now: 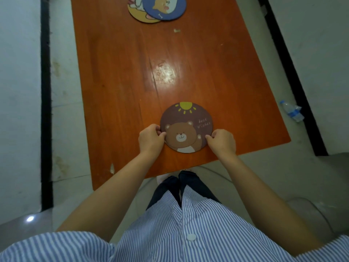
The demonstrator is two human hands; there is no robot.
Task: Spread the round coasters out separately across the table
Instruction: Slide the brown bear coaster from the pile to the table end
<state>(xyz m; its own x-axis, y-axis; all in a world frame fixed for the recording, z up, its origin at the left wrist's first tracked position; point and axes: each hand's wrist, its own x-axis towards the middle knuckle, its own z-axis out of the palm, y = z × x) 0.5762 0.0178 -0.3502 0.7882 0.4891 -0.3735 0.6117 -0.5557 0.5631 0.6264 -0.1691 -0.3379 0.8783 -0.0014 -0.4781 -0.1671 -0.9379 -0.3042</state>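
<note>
A brown round coaster with a bear and a yellow sun (186, 125) lies near the front edge of the orange wooden table (132, 72). My left hand (151, 139) pinches its left rim and my right hand (221, 141) pinches its right rim. At the far end, a blue coaster with a dog (164, 7) overlaps a yellow coaster (136, 15); both are cut off by the top of the frame.
A small pale scrap (177, 30) lies on the table below the far coasters. A plastic water bottle (292, 111) lies on the floor to the right of the table. Black strips run along the floor on both sides.
</note>
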